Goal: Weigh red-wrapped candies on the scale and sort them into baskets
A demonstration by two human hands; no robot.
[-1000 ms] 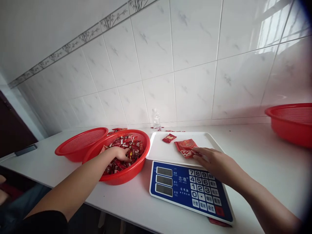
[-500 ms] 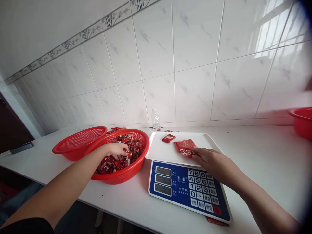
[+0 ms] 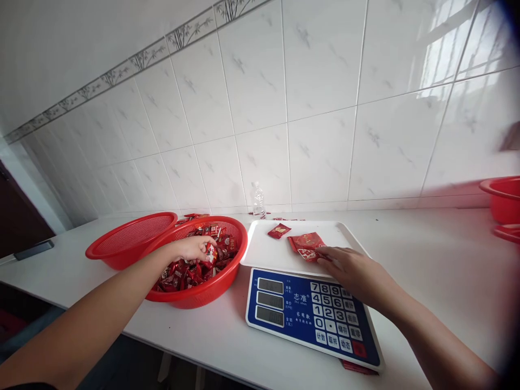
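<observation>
Over the full red basket [image 3: 195, 298], my left hand [image 3: 195, 248] pinches a small red packet [image 3: 210, 254] above a heap of similar red packets [image 3: 179, 277]. My right hand [image 3: 341, 262] rests at the front right of the scale's white tray [image 3: 260, 244], its fingers closed on the edge of a red pouch [image 3: 306, 245] that lies on the tray. A single small red packet [image 3: 279, 231] lies on the tray, left of the pouch. The blue scale panel [image 3: 303, 309] with three displays and a keypad faces me.
Behind the full basket, to the left, is another red basket [image 3: 130, 234]. A clear bottle [image 3: 258, 200] stands by the tiled wall, with red packets [image 3: 193, 217] nearby. A phone-like dark object [image 3: 33, 249] lies far left. Red basins [image 3: 506, 200] are at the far right.
My left hand has lifted slightly from the heap, and the packet in its fingers shows more clearly. My right hand stays at the pouch. The view has shifted slightly.
</observation>
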